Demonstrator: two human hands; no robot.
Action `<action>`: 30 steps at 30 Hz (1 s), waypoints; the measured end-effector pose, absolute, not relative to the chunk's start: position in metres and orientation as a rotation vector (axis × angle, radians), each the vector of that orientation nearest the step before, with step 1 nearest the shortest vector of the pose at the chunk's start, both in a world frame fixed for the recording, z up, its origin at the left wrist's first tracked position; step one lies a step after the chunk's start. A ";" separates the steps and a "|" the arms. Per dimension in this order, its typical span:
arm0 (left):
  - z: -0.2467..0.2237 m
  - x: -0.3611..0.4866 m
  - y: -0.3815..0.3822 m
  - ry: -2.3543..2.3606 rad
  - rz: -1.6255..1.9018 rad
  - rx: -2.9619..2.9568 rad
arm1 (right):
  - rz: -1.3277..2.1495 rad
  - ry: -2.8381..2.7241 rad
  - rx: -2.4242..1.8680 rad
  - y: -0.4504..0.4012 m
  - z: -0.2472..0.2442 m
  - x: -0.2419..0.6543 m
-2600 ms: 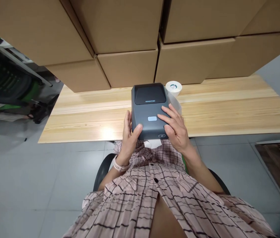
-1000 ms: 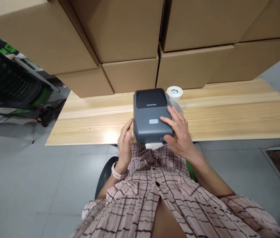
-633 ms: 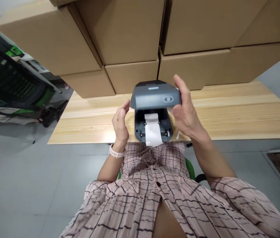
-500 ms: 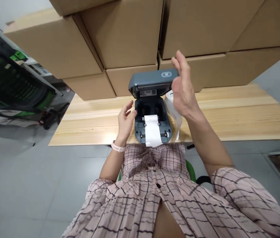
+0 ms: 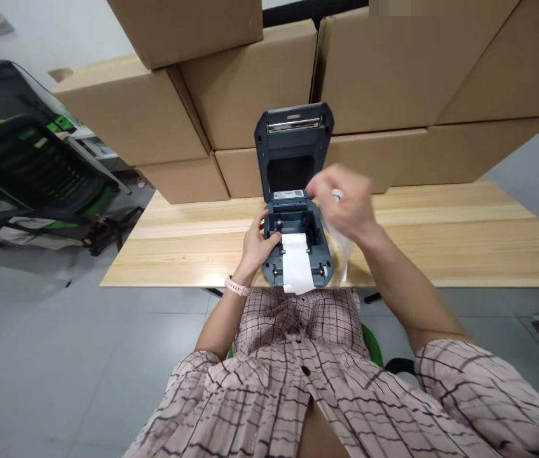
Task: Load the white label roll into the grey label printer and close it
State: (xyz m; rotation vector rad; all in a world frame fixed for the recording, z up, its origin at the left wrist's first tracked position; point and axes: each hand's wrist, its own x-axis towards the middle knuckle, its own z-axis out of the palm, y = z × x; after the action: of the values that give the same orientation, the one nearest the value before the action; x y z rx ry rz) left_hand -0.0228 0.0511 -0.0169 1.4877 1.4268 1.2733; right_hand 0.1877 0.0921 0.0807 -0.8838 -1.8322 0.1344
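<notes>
A dark grey label printer (image 5: 324, 257) sits at the table's front edge with its lid (image 5: 262, 149) raised upright. A white paper strip (image 5: 297, 261) runs from its inside forward over the front lip. My left hand (image 5: 254, 247) grips the printer's left side, thumb over the rim and fingers along the outer wall. My right hand (image 5: 343, 200) is by the lid's hinge on the right, its fingers curled in and blurred by motion; whether it holds anything cannot be made out. Partly behind it, a white roll (image 5: 337, 194) with a loose strip (image 5: 344, 248) is beside the printer.
Large cardboard boxes (image 5: 369, 70) are stacked along the back of the wooden table (image 5: 441, 235), close behind the raised lid. An office chair (image 5: 35, 172) stands on the floor to the left.
The printer's lid has swung from partly raised to upright, leaning back. My left hand has moved onto the printer's side. My right hand has come down from the lid, its fingers now curled.
</notes>
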 end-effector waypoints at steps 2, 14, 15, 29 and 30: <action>-0.019 -0.024 0.053 1.415 1.286 1.510 | 0.269 -2.304 -0.976 0.082 0.063 0.185; -0.024 -0.040 0.050 1.343 1.262 1.770 | 0.859 -2.812 -0.657 0.106 0.056 0.184; -0.024 -0.040 0.049 1.354 1.259 1.773 | 0.977 -2.756 -0.593 0.107 0.059 0.191; -0.029 -0.038 0.046 1.387 1.283 1.733 | 1.138 -1.478 -1.161 0.041 -0.014 0.371; -0.030 -0.038 0.046 1.379 1.288 1.728 | 1.137 -1.477 -1.250 0.047 -0.016 0.367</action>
State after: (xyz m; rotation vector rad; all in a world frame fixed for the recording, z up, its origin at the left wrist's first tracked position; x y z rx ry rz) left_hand -0.0380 0.0460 -0.0297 1.7279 1.3790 1.2879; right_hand 0.3666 0.0468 -0.0161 -1.2502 -1.4774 1.1370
